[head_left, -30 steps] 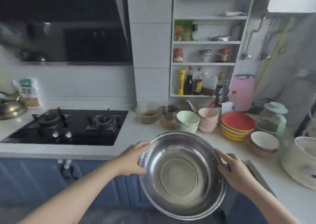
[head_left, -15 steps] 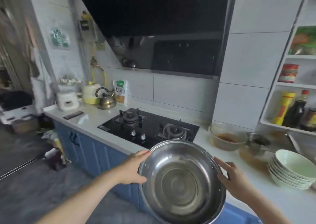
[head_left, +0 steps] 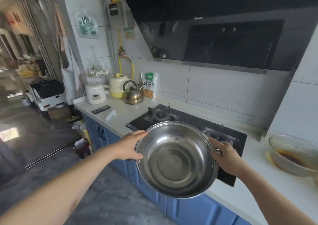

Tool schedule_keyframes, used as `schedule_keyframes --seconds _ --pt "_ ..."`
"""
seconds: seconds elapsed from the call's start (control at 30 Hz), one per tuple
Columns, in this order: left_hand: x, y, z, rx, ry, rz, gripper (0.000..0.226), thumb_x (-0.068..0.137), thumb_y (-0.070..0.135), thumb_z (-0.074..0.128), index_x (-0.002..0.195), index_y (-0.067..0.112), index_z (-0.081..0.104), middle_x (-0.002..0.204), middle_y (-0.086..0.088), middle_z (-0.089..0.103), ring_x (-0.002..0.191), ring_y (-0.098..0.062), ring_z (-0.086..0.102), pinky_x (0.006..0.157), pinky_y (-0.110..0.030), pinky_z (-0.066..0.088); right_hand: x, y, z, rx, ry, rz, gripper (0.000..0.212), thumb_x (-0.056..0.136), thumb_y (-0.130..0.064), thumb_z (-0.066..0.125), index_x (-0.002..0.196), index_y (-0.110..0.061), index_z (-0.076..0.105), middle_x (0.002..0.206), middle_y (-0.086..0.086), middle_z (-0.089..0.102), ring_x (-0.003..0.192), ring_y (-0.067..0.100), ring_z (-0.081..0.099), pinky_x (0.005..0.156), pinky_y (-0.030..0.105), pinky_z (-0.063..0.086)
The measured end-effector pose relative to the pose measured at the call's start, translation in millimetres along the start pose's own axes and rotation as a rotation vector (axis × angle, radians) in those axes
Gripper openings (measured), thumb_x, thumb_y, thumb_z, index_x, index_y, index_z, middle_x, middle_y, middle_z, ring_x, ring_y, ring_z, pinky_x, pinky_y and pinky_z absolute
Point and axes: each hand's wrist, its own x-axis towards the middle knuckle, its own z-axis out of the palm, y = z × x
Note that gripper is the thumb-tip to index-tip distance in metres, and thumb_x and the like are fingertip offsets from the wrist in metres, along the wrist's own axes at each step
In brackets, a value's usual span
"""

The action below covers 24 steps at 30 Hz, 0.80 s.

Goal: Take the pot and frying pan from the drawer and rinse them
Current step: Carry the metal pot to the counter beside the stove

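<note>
Pot [head_left: 177, 159] out of drawer, held in air in front of hob [head_left: 189, 121], tilted twd camera. L hand [head_left: 130, 145] + R hand [head_left: 225, 157] each clamped on opposite rim sides. Step: carry to rinse. Sink not in view; next needs locating tap.

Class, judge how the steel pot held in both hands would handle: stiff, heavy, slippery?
The steel pot probably stays rigid, keeping its round rim. It looks thin and empty, so likely light. Its polished wall may be slippery, so left hand and right hand grip opposite sides.

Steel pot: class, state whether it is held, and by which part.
Both hands hold the steel pot: left hand and right hand grip opposite sides of its rim.
</note>
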Motion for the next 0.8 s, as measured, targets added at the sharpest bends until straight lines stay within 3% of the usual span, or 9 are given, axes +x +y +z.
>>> schedule_keyframes --seconds 0.13,0.23,0.33,0.47,0.53,0.6,0.67,0.73,0.8 --pt "36.1 -34.9 -18.6 -0.017 0.014 -0.024 0.095 0.079 0.022 0.071 0.152 0.034 0.01 0.154 0.022 0.007 0.138 -0.005 0.016 0.101 -0.022 0.038 63.2 -7.3 14.7 0.004 -0.011 -0.012 0.054 0.091 -0.033 0.05 0.142 -0.039 0.035 0.126 0.005 0.05 0.106 0.02 0.057 0.093 0.028 0.042" --pt "66.7 -57.0 -29.9 -0.029 0.026 -0.049 0.094 0.079 0.021 0.071 0.152 0.032 0.013 0.152 0.023 0.009 0.133 -0.002 0.022 0.103 -0.031 0.043 110.2 -15.4 22.4 0.006 -0.007 -0.037 0.053 0.091 -0.026 0.052 0.142 -0.036 0.038 0.117 0.011 0.054 0.088 0.016 0.057 0.085 0.025 0.041" --pt "99.1 -81.3 -39.4 -0.036 0.042 -0.078 0.095 0.078 0.023 0.072 0.152 0.03 0.014 0.155 0.02 0.01 0.137 -0.003 0.02 0.106 -0.019 0.032 162.5 -14.1 31.0 0.006 -0.018 -0.088 0.053 0.09 -0.027 0.052 0.141 -0.037 0.039 0.115 0.006 0.053 0.09 0.013 0.053 0.089 0.028 0.043" --pt "131.2 -111.7 -52.5 -0.05 0.06 -0.138 0.094 0.078 0.023 0.073 0.152 0.028 0.015 0.155 0.016 0.013 0.139 -0.005 0.018 0.115 -0.021 0.016 225.2 -27.8 44.2 0.023 -0.078 -0.119 0.052 0.093 -0.026 0.052 0.142 -0.035 0.038 0.116 0.003 0.05 0.095 0.014 0.052 0.087 0.028 0.042" --pt "143.5 -127.5 -59.3 -0.05 0.079 -0.152 0.093 0.078 0.02 0.073 0.152 0.026 0.017 0.151 0.015 0.018 0.137 -0.003 0.02 0.11 -0.015 0.013 254.8 -34.4 54.3 0.045 -0.108 -0.164 0.051 0.093 -0.022 0.051 0.141 -0.034 0.039 0.103 -0.006 0.053 0.099 0.018 0.048 0.092 0.032 0.042" --pt "154.1 -147.4 -67.0 -0.041 0.094 -0.17 0.093 0.076 0.019 0.074 0.151 0.025 0.02 0.152 0.013 0.021 0.134 -0.001 0.022 0.107 -0.011 0.013 282.1 -43.2 67.9 0.074 -0.121 -0.215 0.05 0.092 -0.017 0.052 0.138 -0.037 0.043 0.079 -0.014 0.046 0.081 0.01 0.041 0.082 0.03 0.039" --pt "165.1 -173.0 -74.2 -0.033 0.08 -0.194 0.093 0.076 0.019 0.075 0.151 0.025 0.02 0.151 0.012 0.022 0.134 0.0 0.021 0.107 -0.011 0.012 307.5 -49.6 86.8 0.097 -0.145 -0.249 0.049 0.092 -0.019 0.052 0.133 -0.045 0.044 0.072 -0.012 0.042 0.069 -0.002 0.03 0.078 0.028 0.036" --pt "177.8 -199.7 -81.9 -0.022 0.057 -0.205 0.093 0.076 0.019 0.074 0.151 0.026 0.019 0.148 0.015 0.021 0.135 0.001 0.019 0.107 -0.011 0.01 330.2 -57.6 107.8 0.125 -0.179 -0.227 0.046 0.093 -0.025 0.052 0.132 -0.048 0.043 0.083 -0.001 0.049 0.069 -0.004 0.038 0.078 0.028 0.04" --pt "195.4 -228.9 -88.2 -0.015 0.045 -0.214 0.092 0.077 0.018 0.074 0.15 0.027 0.019 0.145 0.018 0.021 0.131 0.005 0.018 0.104 -0.007 0.009 351.5 -65.3 130.7 0.112 -0.198 -0.164 0.049 0.094 -0.026 0.052 0.138 -0.043 0.038 0.113 0.004 0.05 0.088 0.009 0.055 0.09 0.03 0.044"
